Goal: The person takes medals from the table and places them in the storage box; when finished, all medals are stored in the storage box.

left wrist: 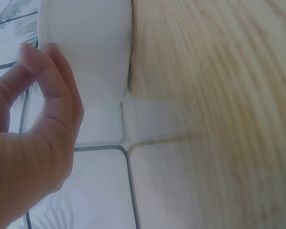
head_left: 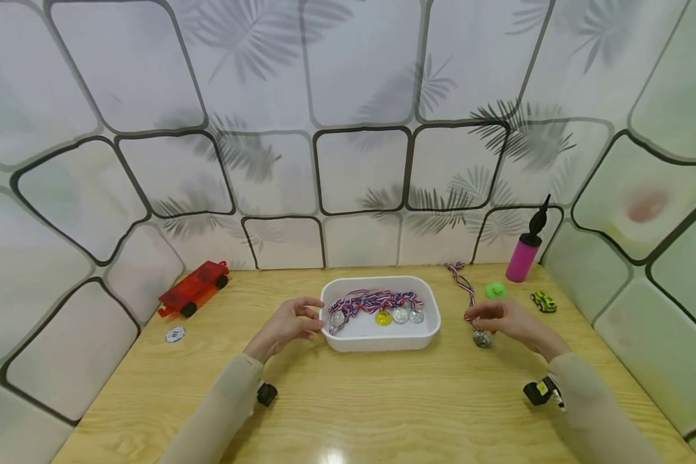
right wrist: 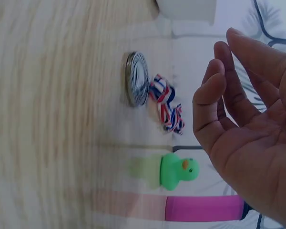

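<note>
A white tray [head_left: 377,343] stands on the table between my hands, with several gold and silver medals [head_left: 383,318] on striped ribbons inside. At the tray's left end is my left hand [head_left: 285,324]; its loosely bent fingertips are right at the rim. In the left wrist view, those fingers [left wrist: 62,95] overlap the tray's white wall [left wrist: 90,52]. My right hand [head_left: 507,320] hovers over another silver medal [head_left: 482,339] on the table, its fingers bent and slightly apart. Nothing shows between them in the right wrist view, where the medal [right wrist: 137,78] stands below with its red, white and blue ribbon [right wrist: 167,107].
A green rubber duck [head_left: 495,290], a small toy car [head_left: 543,301] and a pink hand pump [head_left: 523,259] are at the right. On the left, a red toy vehicle [head_left: 194,288] and a poker chip [head_left: 175,334] lie on the table. Patterned walls enclose the table's back and sides.
</note>
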A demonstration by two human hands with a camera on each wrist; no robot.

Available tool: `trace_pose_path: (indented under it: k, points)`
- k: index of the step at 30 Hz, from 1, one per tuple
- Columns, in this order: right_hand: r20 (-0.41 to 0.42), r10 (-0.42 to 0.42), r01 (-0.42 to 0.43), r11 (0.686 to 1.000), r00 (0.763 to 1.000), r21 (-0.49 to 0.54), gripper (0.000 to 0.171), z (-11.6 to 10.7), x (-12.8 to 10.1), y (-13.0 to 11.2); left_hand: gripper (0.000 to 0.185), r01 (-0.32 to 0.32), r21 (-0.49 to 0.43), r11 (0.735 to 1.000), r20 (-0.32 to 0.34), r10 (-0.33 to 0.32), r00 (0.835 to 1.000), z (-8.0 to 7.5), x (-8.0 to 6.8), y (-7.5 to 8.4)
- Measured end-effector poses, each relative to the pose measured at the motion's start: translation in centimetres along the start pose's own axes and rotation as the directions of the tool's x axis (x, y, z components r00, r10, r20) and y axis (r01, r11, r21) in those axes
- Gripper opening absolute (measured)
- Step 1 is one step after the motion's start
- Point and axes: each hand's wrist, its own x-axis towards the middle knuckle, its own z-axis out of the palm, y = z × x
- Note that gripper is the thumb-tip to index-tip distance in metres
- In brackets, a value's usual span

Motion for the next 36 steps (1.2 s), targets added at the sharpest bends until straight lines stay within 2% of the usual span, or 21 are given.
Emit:
trace_pose_path:
  k: [7, 12, 18, 25, 29, 36]
  points:
    - [0.017, 0.034, -0.033, 0.999, 0.999, -0.031, 0.038, -0.6, -0.5, 1.2, 0.047, -0.008, -0.007, 1.000, 0.003, 0.008, 1.000, -0.1, 0.0, -0.2]
    - [0.062, 0.069, -0.066, 0.997, 0.996, -0.046, 0.038, -0.8, -0.9, 2.0, 0.046, -0.007, -0.007, 1.000, -0.001, 0.007, 1.000, -0.1, 0.1, -0.2]
    - [0.082, 0.084, -0.078, 0.994, 0.993, -0.071, 0.044, -0.7, -1.0, 2.7, 0.047, 0.001, -0.003, 1.000, 0.004, -0.001, 1.000, -0.1, 0.2, -0.1]
    - [0.044, 0.152, -0.144, 0.980, 0.987, -0.138, 0.046, -0.1, -0.7, 2.9, 0.051, 0.003, 0.009, 1.000, 0.014, -0.004, 1.000, 0.0, 0.0, 0.1]
    - [0.030, 0.152, -0.144, 0.974, 0.988, -0.175, 0.045, 0.1, -0.4, 2.8, 0.050, 0.011, 0.008, 1.000, 0.008, -0.011, 1.000, 0.0, -0.1, 0.3]
    - [0.070, 0.041, -0.023, 0.972, 0.997, -0.233, 0.039, 0.3, -0.1, 2.7, 0.048, -0.008, -0.007, 1.000, 0.022, 0.008, 1.000, -0.2, -0.1, 0.0]
